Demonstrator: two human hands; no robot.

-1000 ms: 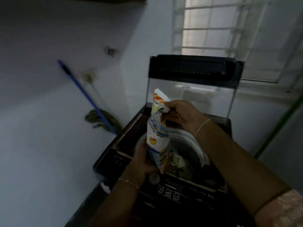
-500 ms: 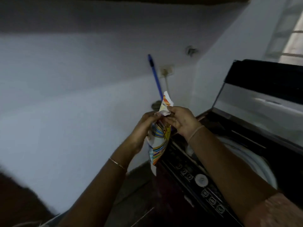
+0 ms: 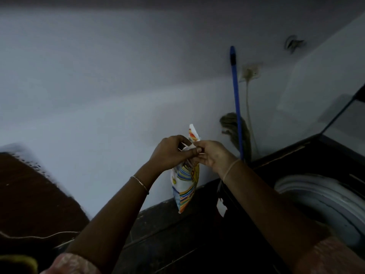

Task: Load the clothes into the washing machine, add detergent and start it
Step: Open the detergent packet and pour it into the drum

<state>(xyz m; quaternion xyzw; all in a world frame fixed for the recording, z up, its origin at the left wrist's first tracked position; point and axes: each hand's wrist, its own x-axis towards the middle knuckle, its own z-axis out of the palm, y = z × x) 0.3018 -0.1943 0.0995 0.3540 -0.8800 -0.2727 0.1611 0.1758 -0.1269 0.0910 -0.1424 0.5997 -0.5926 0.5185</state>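
Detergent packet (image 3: 185, 180) top hidden where both hands (image 3: 194, 153) pinch it

I log: detergent packet (image 3: 185, 180), white with blue, orange and yellow stripes; mop handle (image 3: 236, 99), blue; wall (image 3: 98, 86), pale grey-white; washing machine (image 3: 296, 159), black, white tub rim.

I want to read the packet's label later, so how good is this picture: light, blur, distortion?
Head view: dim and underexposed, the washer nearly black; the packet between the left hand and right hand is the brightest thing, but its print is too soft to read; the lower left edge is smeared by motion; the wide lens bends the wall lines.
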